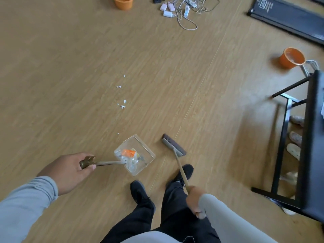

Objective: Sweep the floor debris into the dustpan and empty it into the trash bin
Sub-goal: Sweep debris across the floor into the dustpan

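lower left of the frame: left hand [70, 170] in a grey sleeve, fingers curled round the brown grip of the dustpan handle [105, 163], held out level over the wooden floor [52, 76]. upper left, near the top edge: 1 orange bin [123, 2], well apart from the work.

centre, a little left: thin trail of white scraps [122, 104] running up the frame, with 1 lone fleck just beyond the pan's far corner, none of it gathered yet. below that, lower centre: clear dustpan [134, 155], already loaded with an orange piece, clear wrappers and dark bits, so part of the sweep judged done. whether the pan sits on the boards or hangs just above them, cannot tell.

top centre: tangle of white cables and chargers [182, 7], not loose litter by the look of it.

just right of the pan: broom [173, 145], bristle head beside the pan and not touching it, pointing away from the scraps. 2 black shoes at bottom centre. lower right: right hand [195, 201], fingers wrapped round the pale broomstick.

right side: 2nd orange bin [292, 57], then a black table frame [312, 137] with slippers beneath it.

left to do, as judged: sweep the white trail in, then carry and tip the pan into a bin, nothing emptied so far.
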Demonstrator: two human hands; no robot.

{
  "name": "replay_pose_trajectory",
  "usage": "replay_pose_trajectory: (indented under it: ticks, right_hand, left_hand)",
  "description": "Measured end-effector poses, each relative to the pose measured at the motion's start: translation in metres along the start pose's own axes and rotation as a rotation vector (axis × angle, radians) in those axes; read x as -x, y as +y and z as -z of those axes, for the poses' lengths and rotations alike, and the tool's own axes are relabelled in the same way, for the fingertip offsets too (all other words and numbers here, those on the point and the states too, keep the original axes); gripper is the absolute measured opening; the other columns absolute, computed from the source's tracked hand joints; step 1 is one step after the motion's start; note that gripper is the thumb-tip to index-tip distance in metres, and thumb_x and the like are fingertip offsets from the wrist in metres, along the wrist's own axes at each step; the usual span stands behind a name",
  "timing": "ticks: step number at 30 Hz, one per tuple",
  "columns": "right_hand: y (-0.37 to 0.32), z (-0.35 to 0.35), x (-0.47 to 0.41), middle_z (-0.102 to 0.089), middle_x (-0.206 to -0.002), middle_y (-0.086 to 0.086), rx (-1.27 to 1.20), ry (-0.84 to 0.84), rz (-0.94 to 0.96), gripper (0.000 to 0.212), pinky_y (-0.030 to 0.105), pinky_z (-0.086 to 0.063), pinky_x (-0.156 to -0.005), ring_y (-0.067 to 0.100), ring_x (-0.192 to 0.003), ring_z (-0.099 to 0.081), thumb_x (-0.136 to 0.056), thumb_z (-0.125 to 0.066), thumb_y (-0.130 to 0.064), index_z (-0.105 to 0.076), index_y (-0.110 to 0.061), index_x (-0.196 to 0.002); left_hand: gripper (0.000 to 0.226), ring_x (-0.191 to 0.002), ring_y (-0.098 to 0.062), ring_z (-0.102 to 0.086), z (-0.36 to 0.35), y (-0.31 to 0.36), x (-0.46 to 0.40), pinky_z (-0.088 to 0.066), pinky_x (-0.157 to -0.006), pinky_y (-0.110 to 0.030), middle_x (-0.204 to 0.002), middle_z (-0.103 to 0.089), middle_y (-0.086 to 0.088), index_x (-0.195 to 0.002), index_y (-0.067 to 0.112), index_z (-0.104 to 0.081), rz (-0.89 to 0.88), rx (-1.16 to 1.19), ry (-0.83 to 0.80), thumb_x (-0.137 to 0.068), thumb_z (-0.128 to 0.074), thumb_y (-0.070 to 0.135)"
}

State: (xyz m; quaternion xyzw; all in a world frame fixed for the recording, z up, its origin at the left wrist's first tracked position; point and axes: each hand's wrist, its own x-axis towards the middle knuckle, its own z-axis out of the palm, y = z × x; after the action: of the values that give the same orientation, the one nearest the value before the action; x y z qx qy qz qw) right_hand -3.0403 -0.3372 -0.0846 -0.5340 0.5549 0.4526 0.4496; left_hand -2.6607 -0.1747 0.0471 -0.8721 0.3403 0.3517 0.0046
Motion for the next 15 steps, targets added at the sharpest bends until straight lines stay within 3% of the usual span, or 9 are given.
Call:
replay_pose_trajectory:
  ticks: [1,2,3,4,5,7,10,13,15]
  right_hand:
    - [0.011,0.006,-0.012,-0.054,-0.087,-0.004,0.075,-0.024,0.025,0.037,0.02,-0.054,-0.07,0.016,-0.078,-0.06,-0.09,-0.062,-0.058,-0.056,-0.021,-0.089]
    - [0.008,0.012,-0.005,-0.054,-0.083,-0.003,-0.003,-0.018,0.086,0.019,0.022,-0.053,-0.075,0.018,-0.082,-0.059,-0.095,-0.061,-0.034,-0.06,-0.018,-0.086]
    - [0.007,0.023,0.017,-0.054,-0.08,-0.002,-0.018,-0.007,0.052,0.007,0.024,-0.05,-0.074,0.021,-0.082,-0.058,-0.095,-0.059,-0.016,-0.064,-0.013,-0.091]
    - [0.006,0.034,0.042,-0.054,-0.079,0.0,-0.116,-0.01,0.012,0.016,0.024,-0.048,-0.066,0.021,-0.075,-0.056,-0.093,-0.058,-0.007,-0.066,-0.011,-0.106]
    - [0.005,0.051,0.058,-0.054,-0.076,0.001,-0.182,0.082,0.018,0.031,0.023,-0.045,-0.056,0.018,-0.064,-0.053,-0.092,-0.055,-0.002,-0.063,-0.013,-0.12]
    - [0.017,0.078,0.079,-0.047,-0.065,0.003,-0.174,0.101,0.005,0.041,0.022,-0.031,-0.043,0.013,-0.048,-0.038,-0.094,-0.05,-0.002,-0.059,-0.02,-0.13]
    - [0.029,0.105,0.086,-0.04,-0.059,0.004,-0.187,0.135,-0.024,0.042,0.023,-0.022,-0.043,0.012,-0.045,-0.028,-0.101,-0.046,-0.011,-0.052,-0.013,-0.142]
    - [0.019,0.11,0.089,-0.038,-0.061,0.005,-0.193,0.218,-0.01,0.03,0.023,-0.022,-0.044,0.015,-0.048,-0.028,-0.098,-0.044,-0.003,-0.061,-0.014,-0.12]
    - [0.01,0.103,0.077,-0.042,-0.064,0.007,-0.128,0.3,0.028,0.02,0.025,-0.033,-0.044,0.017,-0.048,-0.035,-0.096,-0.043,0.0,-0.056,-0.011,-0.106]
  left_hand:
    - [0.036,-0.091,-0.014,-0.061,0.0,-0.004,0.002,-0.046,-0.077,-0.028,-0.099,-0.066,0.01,-0.126,0.038,-0.062,0.002,0.001,-0.001,-0.091,-0.062,0.048]
    - [0.036,-0.091,-0.014,-0.061,-0.001,-0.009,0.004,-0.047,-0.077,-0.028,-0.099,-0.066,0.011,-0.126,0.037,-0.062,0.003,0.008,-0.003,-0.092,-0.062,0.048]
    - [0.036,-0.091,-0.014,-0.061,-0.001,-0.013,0.007,-0.048,-0.078,-0.029,-0.1,-0.067,0.011,-0.126,0.037,-0.062,0.007,0.017,-0.005,-0.092,-0.061,0.048]
    - [0.036,-0.091,-0.014,-0.062,-0.001,-0.018,0.01,-0.048,-0.079,-0.029,-0.1,-0.067,0.011,-0.126,0.036,-0.062,0.014,0.031,-0.002,-0.092,-0.062,0.047]
    - [0.035,-0.091,-0.014,-0.062,-0.002,-0.024,0.015,-0.049,-0.079,-0.029,-0.1,-0.068,0.01,-0.126,0.035,-0.063,0.027,0.048,0.004,-0.092,-0.062,0.047]
    - [0.035,-0.092,-0.015,-0.061,-0.001,-0.034,0.026,-0.048,-0.081,-0.029,-0.099,-0.067,0.009,-0.125,0.033,-0.064,0.049,0.086,0.025,-0.092,-0.063,0.045]
    - [0.028,-0.088,-0.016,-0.06,0.002,-0.046,0.049,-0.045,-0.076,-0.029,-0.092,-0.064,0.009,-0.119,0.033,-0.065,0.099,0.152,0.068,-0.092,-0.065,0.042]
    - [0.022,-0.085,-0.015,-0.062,0.005,-0.057,0.073,-0.049,-0.078,-0.031,-0.089,-0.068,0.01,-0.109,0.033,-0.068,0.162,0.189,0.111,-0.089,-0.068,0.042]
    - [0.02,-0.087,-0.015,-0.063,0.005,-0.065,0.09,-0.051,-0.083,-0.033,-0.092,-0.07,0.01,-0.107,0.037,-0.068,0.198,0.202,0.139,-0.088,-0.069,0.045]
